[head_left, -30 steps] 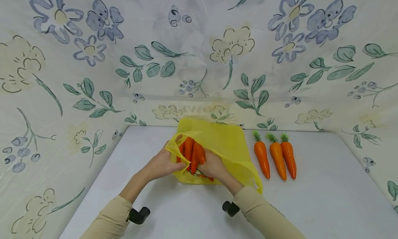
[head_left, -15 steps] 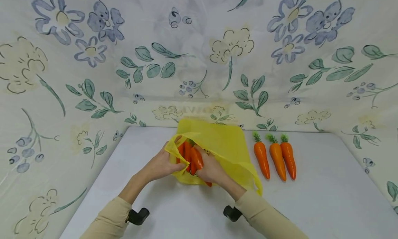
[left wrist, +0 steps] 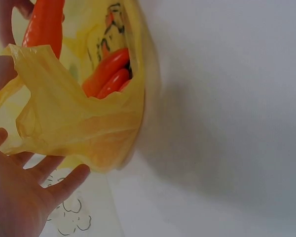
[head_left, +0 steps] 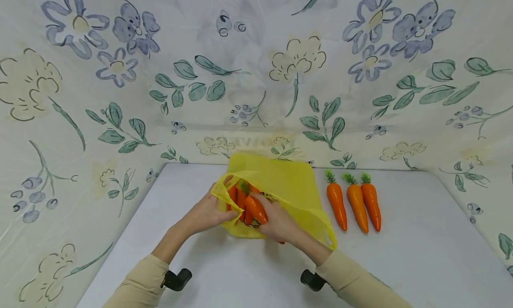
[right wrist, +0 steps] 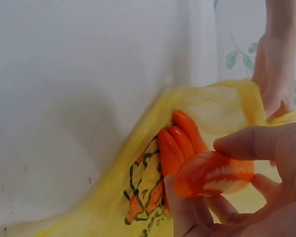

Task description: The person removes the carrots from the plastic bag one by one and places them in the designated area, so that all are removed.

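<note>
Right hand [head_left: 278, 219]: yours, shifted a little right and nearer you since a second ago. Glossy orange carrot [head_left: 255, 209] in its grip: formerly steep, now tipped over, narrow end toward your right. Green leafy top [head_left: 243, 187]: newly visible at the yellow bag [head_left: 280, 176] mouth. Right sleeve [head_left: 356, 277] and black wrist camera [head_left: 312, 280]: moved right likewise.

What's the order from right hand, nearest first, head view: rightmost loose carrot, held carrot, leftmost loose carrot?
1. Held carrot: in the right hand.
2. Leftmost loose carrot: right of the yellow bag.
3. Rightmost loose carrot: right end of the row.
</note>
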Motion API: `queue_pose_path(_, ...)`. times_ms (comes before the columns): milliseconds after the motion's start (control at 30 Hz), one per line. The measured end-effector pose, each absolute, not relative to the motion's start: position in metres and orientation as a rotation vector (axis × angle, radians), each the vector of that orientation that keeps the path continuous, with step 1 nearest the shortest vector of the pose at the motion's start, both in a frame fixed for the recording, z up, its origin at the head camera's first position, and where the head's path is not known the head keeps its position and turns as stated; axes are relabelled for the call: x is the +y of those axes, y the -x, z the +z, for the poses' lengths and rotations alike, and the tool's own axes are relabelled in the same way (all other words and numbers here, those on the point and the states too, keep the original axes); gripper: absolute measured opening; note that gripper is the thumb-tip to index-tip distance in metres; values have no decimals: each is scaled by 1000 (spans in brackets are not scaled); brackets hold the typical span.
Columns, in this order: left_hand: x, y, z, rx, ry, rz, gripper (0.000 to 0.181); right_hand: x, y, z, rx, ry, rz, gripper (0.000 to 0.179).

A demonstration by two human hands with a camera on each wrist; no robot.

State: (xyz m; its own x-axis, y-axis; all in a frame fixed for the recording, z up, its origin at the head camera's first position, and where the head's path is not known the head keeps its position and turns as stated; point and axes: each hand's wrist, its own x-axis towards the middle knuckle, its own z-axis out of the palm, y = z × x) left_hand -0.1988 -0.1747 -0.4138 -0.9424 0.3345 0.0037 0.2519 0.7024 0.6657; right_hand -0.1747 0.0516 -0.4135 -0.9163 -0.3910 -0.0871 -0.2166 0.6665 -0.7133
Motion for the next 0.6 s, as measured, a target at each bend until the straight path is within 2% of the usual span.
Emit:
queue_pose_path(267, -174, 199, -414, 2794, -469, 1056, 94, 58, 165, -410, 2677, 584, -965, 87)
queue_pose_path(600, -173, 198, -415, 2746, -442, 1094, 96, 68, 156, -410, 2667, 533, -976, 88)
